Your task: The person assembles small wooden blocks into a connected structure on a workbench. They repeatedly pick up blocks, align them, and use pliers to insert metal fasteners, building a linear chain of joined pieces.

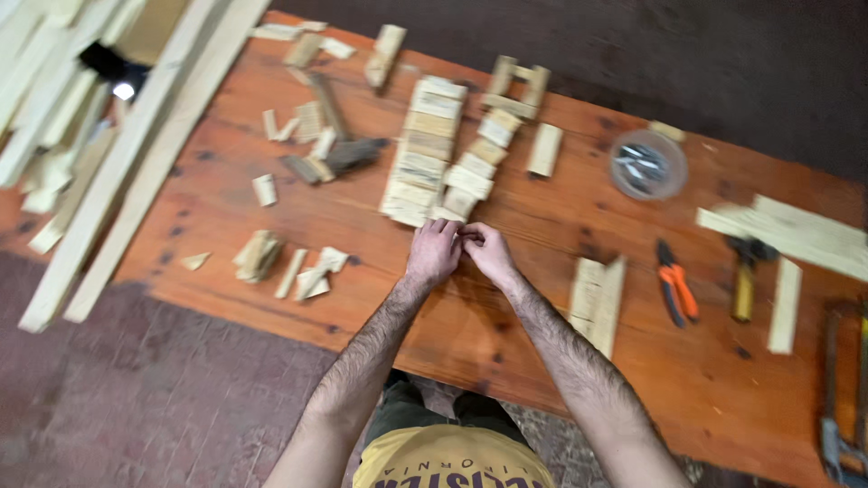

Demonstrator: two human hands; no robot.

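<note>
My left hand (pixel 432 254) and my right hand (pixel 489 254) meet fingertip to fingertip over the orange-brown wooden table (pixel 506 334), just below a row of pale flat wood blocks (pixel 423 154). The fingers of both are curled together; something small may be pinched between them, but blur hides it. The nearest block, at the row's near end (pixel 445 214), lies right at my fingertips.
Wood scraps (pixel 298 271) lie at the left. Long pale planks (pixel 136 154) lean across the table's left edge. A round clear tub of nails (pixel 647 164), orange-handled pliers (pixel 676 289), a hammer (pixel 746 271), a notched board (pixel 597 303) and a saw (pixel 845 389) sit at the right.
</note>
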